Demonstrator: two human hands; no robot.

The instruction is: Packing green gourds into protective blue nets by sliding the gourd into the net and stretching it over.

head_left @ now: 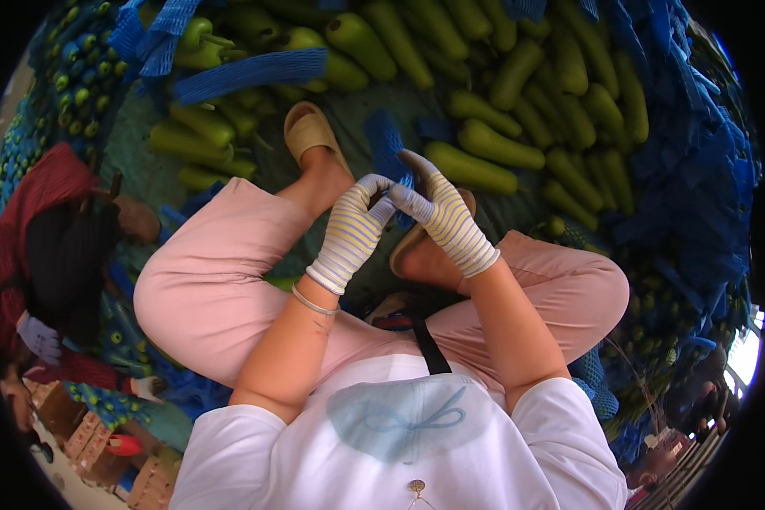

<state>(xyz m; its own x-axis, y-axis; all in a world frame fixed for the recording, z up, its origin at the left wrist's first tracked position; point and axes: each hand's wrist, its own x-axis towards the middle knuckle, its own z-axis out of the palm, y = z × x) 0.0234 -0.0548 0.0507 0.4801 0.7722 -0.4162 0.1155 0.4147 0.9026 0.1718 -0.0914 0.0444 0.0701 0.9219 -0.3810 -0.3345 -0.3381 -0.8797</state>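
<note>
My left hand [354, 223], in a striped glove with grey fingertips, is closed in front of my lap. My right hand [443, 206], gloved the same way, meets it at the fingertips. Between them both pinch a blue mesh sleeve [384, 140], its loose end pointing away from me. Part of the sleeve is hidden behind my fingers. Just beyond my right hand lies a long green gourd [472, 168] on the dark green sheet [327, 161].
Many green gourds [569, 51] are heaped ahead and to the right. Blue mesh sleeves [680, 195] pile up at the right, and another blue sleeve [255, 75] lies across gourds at the far left. Netted gourds [76, 85] are stacked behind it. A person in red [38, 204] sits at my left.
</note>
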